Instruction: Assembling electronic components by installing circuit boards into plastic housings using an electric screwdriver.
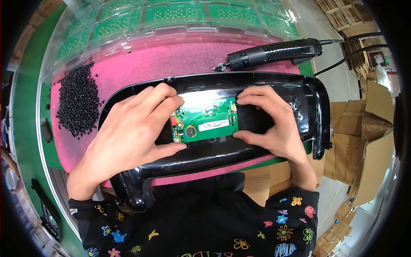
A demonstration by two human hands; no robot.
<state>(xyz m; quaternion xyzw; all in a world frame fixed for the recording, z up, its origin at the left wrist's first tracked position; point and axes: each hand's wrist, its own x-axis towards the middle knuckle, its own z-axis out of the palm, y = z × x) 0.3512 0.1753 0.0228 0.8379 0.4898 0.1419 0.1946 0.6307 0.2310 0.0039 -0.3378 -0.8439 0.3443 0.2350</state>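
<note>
A green circuit board (pixel 214 113) with a white label and a round component lies level over the middle of a black plastic housing (pixel 205 160). At its left end, the thumb and fingers of my left hand (pixel 141 122) close on the board's edges. My right hand (pixel 274 122) pinches the opposite end between thumb and fingertips. Whether the board rests on the housing's floor or is held just above it, I cannot tell. The housing is long and shallow, with its hollow side up and a rounded leg at its lower left.
A pink mat (pixel 171 55) lies under the housing. A pile of small black screws (pixel 79 100) spreads at the left. Behind the housing lies a black electric screwdriver (pixel 274 53) with a cable. Clear trays of green circuit boards (pixel 175 15) stand at the back; cardboard boxes (pixel 364 141) are at the right.
</note>
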